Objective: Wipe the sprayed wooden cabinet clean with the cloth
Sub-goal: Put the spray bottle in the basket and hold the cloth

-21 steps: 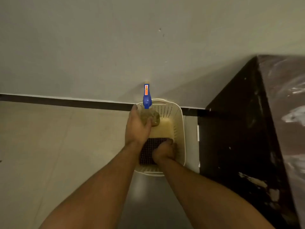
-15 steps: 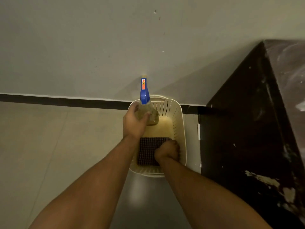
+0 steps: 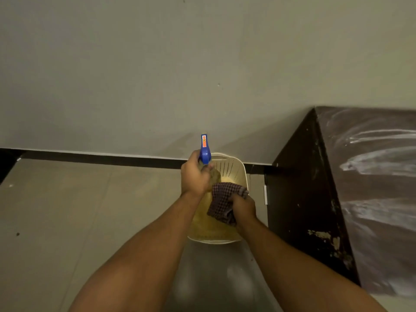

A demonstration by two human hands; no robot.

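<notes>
A dark checked cloth (image 3: 221, 202) is bunched in my right hand (image 3: 244, 207), lifted above a cream perforated basket (image 3: 227, 167) on the floor. My left hand (image 3: 194, 175) grips a spray bottle with a blue trigger head (image 3: 205, 149), held over the basket's far left side. The dark wooden cabinet (image 3: 304, 199) stands at the right against the wall. Its top (image 3: 378, 176) shows white streaks of spray.
A grey wall (image 3: 157, 75) with a black skirting strip (image 3: 101, 157) fills the far side. Pale floor tiles (image 3: 67, 210) spread to the left. The basket sits close to the cabinet's left side, with a narrow gap between them.
My right hand has closed on the cloth and raised it off the basket bottom, bunching it. My left hand has lifted the spray bottle slightly higher.
</notes>
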